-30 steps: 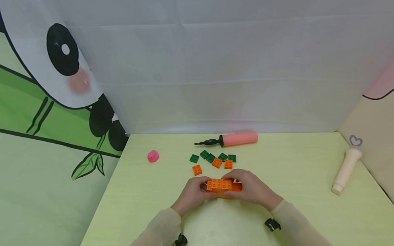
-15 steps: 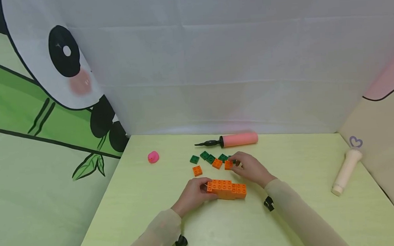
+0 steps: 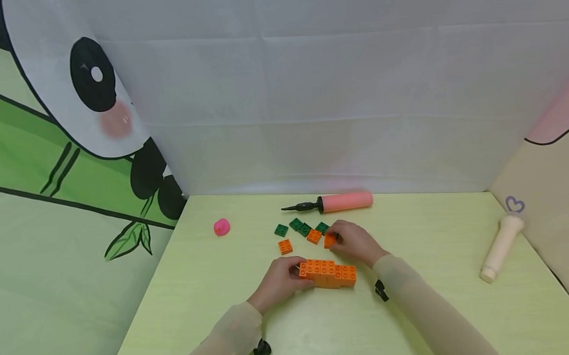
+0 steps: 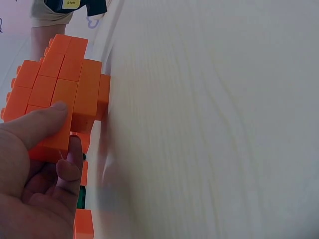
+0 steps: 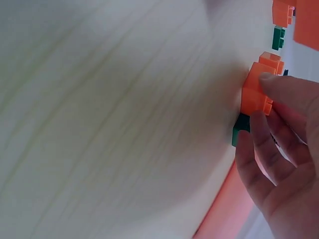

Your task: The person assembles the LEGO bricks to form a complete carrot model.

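Note:
My left hand [image 3: 280, 279] grips the left end of a built block of orange toy bricks [image 3: 324, 273]. In the left wrist view its thumb presses one side of the orange block [image 4: 65, 84], with fingers curled beneath. The stepped block is made of several joined bricks, lower at its right end. Farther back, my right hand [image 3: 356, 243] pinches a loose orange brick [image 3: 329, 241] between thumb and finger. The right wrist view shows the thumb on that orange brick [image 5: 253, 92], and a green brick [image 5: 241, 130] beside the fingers.
Several green bricks [image 3: 296, 224] and two more orange bricks, one at the left [image 3: 285, 246], lie behind the block. A pink and black hand pump [image 3: 345, 202] lies farther back. A small pink toy [image 3: 222, 227] is left; a pale cylinder [image 3: 502, 247] lies right.
My right hand has left the built block, reached back to the loose orange brick and taken hold of it. The left hand has stayed on the block.

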Demonstrator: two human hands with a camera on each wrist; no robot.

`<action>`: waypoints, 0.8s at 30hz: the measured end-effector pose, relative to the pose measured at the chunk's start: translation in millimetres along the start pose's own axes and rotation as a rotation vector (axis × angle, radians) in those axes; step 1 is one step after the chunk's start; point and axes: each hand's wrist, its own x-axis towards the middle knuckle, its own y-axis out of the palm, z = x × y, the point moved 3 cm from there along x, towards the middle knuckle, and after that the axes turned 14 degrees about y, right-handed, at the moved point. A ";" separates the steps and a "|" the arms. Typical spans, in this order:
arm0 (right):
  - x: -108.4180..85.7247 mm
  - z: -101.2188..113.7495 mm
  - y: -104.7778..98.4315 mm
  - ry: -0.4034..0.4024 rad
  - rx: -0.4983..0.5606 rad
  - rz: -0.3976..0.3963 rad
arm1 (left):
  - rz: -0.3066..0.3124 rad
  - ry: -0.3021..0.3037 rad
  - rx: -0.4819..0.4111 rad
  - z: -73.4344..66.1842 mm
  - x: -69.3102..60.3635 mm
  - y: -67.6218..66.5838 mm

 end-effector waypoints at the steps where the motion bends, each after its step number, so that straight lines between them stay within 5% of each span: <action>1: 0.0 0.5 0.5 -0.003 -0.007 0.005 | 0.000 0.000 0.000 -0.1 0.0 0.1; 11: -6.3 -1.5 -0.1 -0.011 -0.014 -0.005 | 0.001 -0.007 -0.005 -0.8 0.2 0.8; 24: -51.2 -5.6 -26.4 -0.102 0.359 -0.003 | -0.002 -0.020 -0.022 -0.5 -1.1 0.7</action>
